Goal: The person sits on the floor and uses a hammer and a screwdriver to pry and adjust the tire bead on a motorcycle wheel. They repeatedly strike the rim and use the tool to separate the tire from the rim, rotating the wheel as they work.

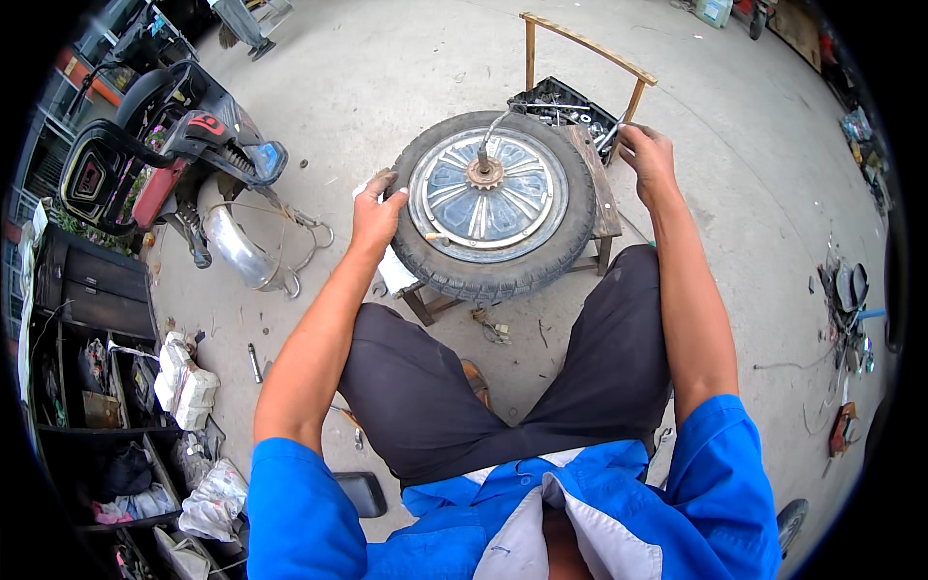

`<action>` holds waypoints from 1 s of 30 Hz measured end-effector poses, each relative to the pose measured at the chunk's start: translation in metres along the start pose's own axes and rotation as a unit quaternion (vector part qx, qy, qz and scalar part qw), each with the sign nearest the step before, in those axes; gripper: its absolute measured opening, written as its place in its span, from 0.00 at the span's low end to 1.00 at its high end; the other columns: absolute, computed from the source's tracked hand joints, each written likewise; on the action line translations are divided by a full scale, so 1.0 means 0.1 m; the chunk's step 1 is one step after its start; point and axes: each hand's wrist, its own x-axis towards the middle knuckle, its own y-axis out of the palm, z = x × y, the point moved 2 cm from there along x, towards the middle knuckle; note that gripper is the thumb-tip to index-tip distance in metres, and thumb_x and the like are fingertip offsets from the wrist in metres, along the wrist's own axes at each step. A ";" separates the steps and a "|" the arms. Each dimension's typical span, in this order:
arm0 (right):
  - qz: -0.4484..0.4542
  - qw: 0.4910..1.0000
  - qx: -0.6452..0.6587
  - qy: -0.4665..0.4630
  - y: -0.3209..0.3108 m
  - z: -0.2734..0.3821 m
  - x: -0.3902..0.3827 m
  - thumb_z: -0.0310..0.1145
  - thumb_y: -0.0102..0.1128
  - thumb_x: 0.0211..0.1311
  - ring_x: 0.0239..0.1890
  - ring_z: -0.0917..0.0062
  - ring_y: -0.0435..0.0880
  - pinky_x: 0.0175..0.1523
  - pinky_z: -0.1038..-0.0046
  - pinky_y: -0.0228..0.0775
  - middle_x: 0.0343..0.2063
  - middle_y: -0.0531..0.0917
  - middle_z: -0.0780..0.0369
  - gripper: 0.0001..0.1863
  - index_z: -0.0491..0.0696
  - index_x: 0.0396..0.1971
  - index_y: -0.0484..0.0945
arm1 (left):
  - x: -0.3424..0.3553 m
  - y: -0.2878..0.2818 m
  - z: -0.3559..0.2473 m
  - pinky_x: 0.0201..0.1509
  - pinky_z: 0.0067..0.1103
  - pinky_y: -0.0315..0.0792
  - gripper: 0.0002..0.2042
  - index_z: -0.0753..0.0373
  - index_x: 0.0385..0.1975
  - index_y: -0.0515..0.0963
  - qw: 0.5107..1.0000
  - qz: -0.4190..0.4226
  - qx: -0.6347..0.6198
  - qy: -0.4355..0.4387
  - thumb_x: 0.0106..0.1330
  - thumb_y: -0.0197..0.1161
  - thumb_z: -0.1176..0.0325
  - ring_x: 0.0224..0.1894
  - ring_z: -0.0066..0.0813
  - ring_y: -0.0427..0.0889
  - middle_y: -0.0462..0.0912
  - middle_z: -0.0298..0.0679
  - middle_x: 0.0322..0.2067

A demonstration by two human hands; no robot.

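1. Through the head view I look down on a pale grey concrete floor (720, 251), stained and littered with small scraps, spreading out all around the wheel.
2. My landmark, the black-tyred wheel with a silvery spoked metal hub (483, 227), lies flat on a low brown wooden stool (604, 198), just beyond the wearer's knees in dark trousers (416, 396).
3. Left of the wheel, at the room's edge, I see a black compartmented shelf unit (87, 432) packed with bags and parts. Farther up that side stands a red-and-black scooter body (179, 159), with a curved silver metal part (232, 242) between it and the wheel.
4. Well to the wheel's right I have a tangled heap of dark parts (846, 290) on the floor.
5. Just beyond the wheel, a black toolbox full of metal tools (565, 101) and its upright light-wood frame (587, 46) stand in the way on the far side; a grey braided cable (498, 121) rises from the hub toward them.
6. The left hand (377, 215) touches the wheel's left edge, thumb and fingers apart.
7. The right hand (648, 159) is beside the toolbox, right of the wheel, fingers curled; I cannot tell whether they grip anything.
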 end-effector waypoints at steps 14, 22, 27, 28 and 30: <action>0.006 0.873 -0.466 0.143 -2.59 -1.86 -2.86 0.30 0.62 0.54 0.26 0.69 0.84 0.36 0.67 0.76 0.21 0.85 0.53 0.11 0.35 0.26 0.83 | 0.02 -0.04 -0.12 0.62 0.27 0.71 0.14 0.74 0.43 0.84 0.995 0.022 0.095 0.027 0.60 0.61 0.74 0.54 0.40 0.83 0.85 0.52 0.50; 0.024 0.747 -0.571 0.340 -3.06 -2.38 -4.33 0.36 0.65 0.49 0.39 0.49 0.85 0.49 0.55 0.77 0.31 0.85 0.43 0.15 0.38 0.28 0.82 | 0.06 -0.07 0.00 0.61 0.26 0.71 0.16 0.75 0.51 0.81 0.995 0.047 0.083 -0.019 0.65 0.60 0.74 0.52 0.34 0.82 0.85 0.48 0.50; 0.027 0.742 -0.533 0.405 -3.00 -2.40 -4.46 0.37 0.63 0.51 0.44 0.46 0.84 0.52 0.53 0.76 0.37 0.84 0.40 0.18 0.35 0.33 0.81 | 0.21 -0.19 0.16 0.62 0.25 0.71 0.18 0.75 0.54 0.79 0.992 0.062 0.104 -0.014 0.66 0.60 0.75 0.54 0.34 0.82 0.84 0.49 0.52; 0.023 0.743 -0.535 0.402 -3.00 -2.41 -4.50 0.37 0.63 0.51 0.44 0.46 0.84 0.52 0.53 0.76 0.37 0.84 0.40 0.18 0.35 0.33 0.81 | 0.22 -0.18 0.16 0.62 0.26 0.71 0.18 0.75 0.54 0.79 0.992 0.066 0.112 -0.005 0.67 0.60 0.75 0.54 0.34 0.82 0.84 0.49 0.52; -0.026 0.740 -0.538 0.402 -3.08 -2.49 -4.63 0.36 0.64 0.50 0.42 0.48 0.85 0.52 0.54 0.76 0.34 0.85 0.42 0.16 0.36 0.32 0.81 | 0.27 -0.21 0.21 0.63 0.26 0.70 0.18 0.75 0.55 0.79 0.992 0.072 0.100 -0.008 0.67 0.60 0.74 0.55 0.34 0.81 0.84 0.48 0.52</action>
